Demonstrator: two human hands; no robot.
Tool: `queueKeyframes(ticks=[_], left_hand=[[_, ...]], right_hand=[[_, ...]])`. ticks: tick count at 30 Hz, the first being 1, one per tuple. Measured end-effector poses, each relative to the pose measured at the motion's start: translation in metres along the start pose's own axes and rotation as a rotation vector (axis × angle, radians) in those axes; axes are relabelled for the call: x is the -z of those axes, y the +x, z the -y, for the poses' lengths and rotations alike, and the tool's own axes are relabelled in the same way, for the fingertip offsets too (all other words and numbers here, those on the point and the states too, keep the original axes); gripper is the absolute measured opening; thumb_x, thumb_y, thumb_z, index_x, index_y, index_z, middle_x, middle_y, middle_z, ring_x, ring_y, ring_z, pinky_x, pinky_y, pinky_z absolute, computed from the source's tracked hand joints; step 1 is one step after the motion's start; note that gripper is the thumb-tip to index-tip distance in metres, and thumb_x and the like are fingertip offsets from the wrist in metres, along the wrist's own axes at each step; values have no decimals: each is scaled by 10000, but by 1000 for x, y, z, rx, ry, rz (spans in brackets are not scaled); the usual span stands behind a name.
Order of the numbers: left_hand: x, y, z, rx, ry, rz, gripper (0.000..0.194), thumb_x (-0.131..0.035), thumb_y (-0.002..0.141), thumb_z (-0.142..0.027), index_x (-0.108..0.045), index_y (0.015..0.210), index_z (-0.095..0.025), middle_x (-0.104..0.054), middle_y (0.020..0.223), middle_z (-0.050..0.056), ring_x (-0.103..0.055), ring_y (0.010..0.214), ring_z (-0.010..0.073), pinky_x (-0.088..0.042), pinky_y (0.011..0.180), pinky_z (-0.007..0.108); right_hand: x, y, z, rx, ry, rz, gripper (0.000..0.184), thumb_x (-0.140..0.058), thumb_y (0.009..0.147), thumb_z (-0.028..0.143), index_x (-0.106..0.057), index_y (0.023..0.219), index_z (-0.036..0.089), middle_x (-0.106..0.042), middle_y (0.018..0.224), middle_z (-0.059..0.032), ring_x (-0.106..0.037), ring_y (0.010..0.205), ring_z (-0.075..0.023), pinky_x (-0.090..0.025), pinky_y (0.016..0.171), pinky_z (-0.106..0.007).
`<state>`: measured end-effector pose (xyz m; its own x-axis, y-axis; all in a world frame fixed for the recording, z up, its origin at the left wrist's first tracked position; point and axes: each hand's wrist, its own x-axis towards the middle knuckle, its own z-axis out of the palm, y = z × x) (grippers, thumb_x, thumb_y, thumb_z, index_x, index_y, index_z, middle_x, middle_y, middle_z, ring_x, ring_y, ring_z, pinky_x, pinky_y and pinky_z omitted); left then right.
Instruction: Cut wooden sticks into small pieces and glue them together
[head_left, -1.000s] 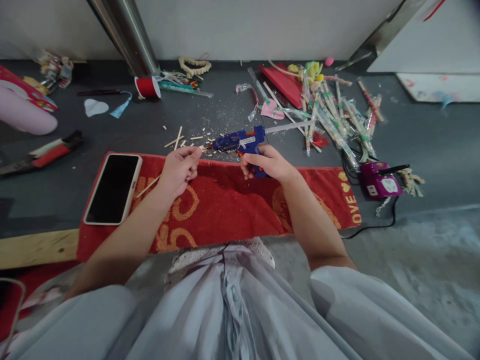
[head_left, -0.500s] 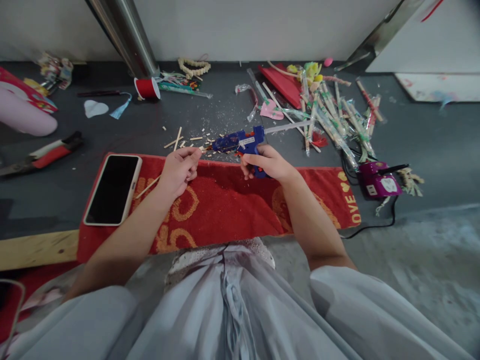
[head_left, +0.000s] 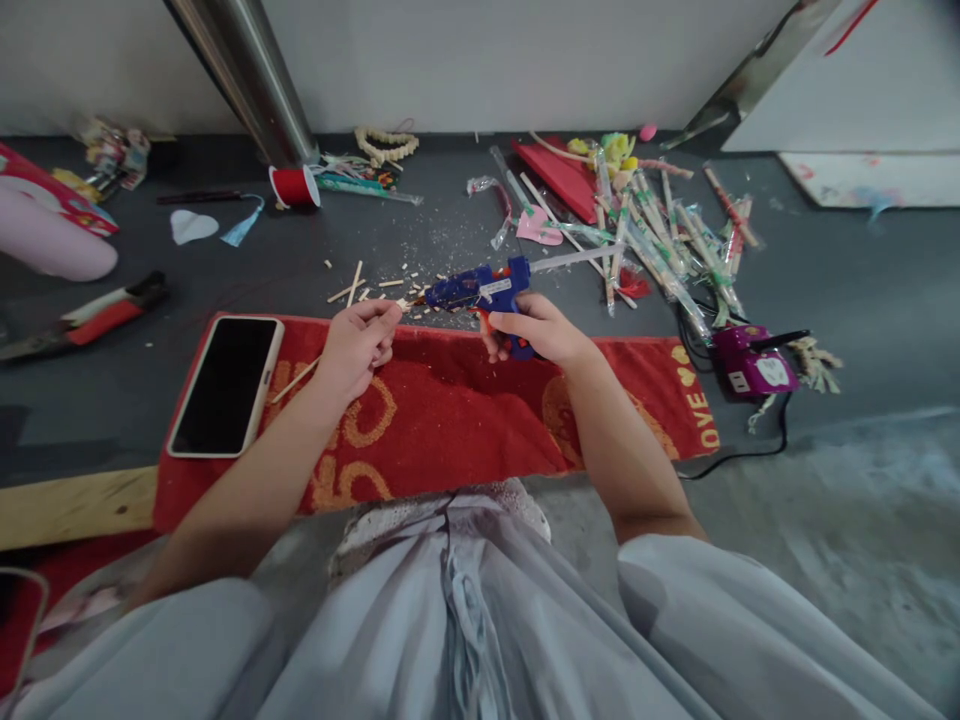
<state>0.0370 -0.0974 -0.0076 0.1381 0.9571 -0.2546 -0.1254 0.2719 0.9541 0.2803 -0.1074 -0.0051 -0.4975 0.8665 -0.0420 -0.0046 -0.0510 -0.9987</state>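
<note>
My right hand is wrapped round the handle of a blue hot glue gun, fingers at its orange trigger. A clear glue stick sticks out of the gun's back end. My left hand is closed in a pinch on a small pale wooden piece, close by the gun's nozzle. Both hands are over the far edge of a red towel. One thin wooden stick lies partly under my left wrist. Short cut sticks and crumbs are scattered behind the hands.
A phone lies on the towel's left end, with red-handled pliers farther left. Behind stand a red ribbon spool and a metal post. Wrapped sticks pile up right, near a purple corded box.
The view has shifted slightly. My left hand still pinches the small wooden piece by the nozzle, and my right hand keeps its hold on the glue gun.
</note>
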Motion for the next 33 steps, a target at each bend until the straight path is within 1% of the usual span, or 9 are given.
queueKeyframes(ticks=[7, 13, 18, 25, 29, 33], left_hand=[[-2, -1, -1, 4, -40, -7, 113, -689, 724, -189, -577, 732, -179, -404, 414, -85, -242, 331, 20, -181, 334, 161], [-1, 0, 1, -11, -24, -4, 147, -711, 713, -216, -572, 751, -187, -397, 416, -94, -247, 332, 21, -183, 338, 159], [0, 1, 3, -21, -31, 0, 132, -702, 709, -200, -581, 758, -183, -407, 413, -91, -252, 331, 21, -180, 336, 157], [0, 2, 4, -32, 18, -10, 166, -716, 714, -241, -573, 775, -182, -385, 423, -101, -254, 333, 18, -184, 335, 159], [0, 2, 5, -29, 0, -8, 140, -698, 722, -210, -570, 771, -183, -391, 414, -99, -245, 330, 19, -178, 332, 159], [0, 2, 5, -31, -23, -8, 120, -687, 728, -188, -575, 771, -183, -400, 410, -94, -251, 327, 23, -177, 330, 164]], right_hand=[[-1, 1, -1, -16, -13, -18, 313, -633, 827, 425, -597, 723, 133, -645, 596, -1, -603, 514, -78, -477, 509, -191], [-1, 0, -1, -2, -18, -6, 308, -629, 835, 411, -603, 718, 128, -647, 602, -5, -611, 517, -85, -482, 512, -196], [2, 0, -2, -3, -14, -3, 295, -629, 839, 402, -598, 737, 127, -647, 596, -4, -613, 517, -88, -480, 512, -199], [2, 0, -1, -19, -31, 1, 320, -632, 829, 425, -599, 717, 127, -643, 594, -2, -609, 521, -85, -477, 514, -198], [2, 0, -1, -16, -31, -13, 304, -631, 830, 414, -594, 729, 130, -646, 597, -6, -609, 518, -90, -476, 513, -205], [2, 0, -1, -16, -41, 4, 301, -618, 841, 407, -594, 728, 129, -643, 604, -9, -609, 521, -92, -475, 518, -212]])
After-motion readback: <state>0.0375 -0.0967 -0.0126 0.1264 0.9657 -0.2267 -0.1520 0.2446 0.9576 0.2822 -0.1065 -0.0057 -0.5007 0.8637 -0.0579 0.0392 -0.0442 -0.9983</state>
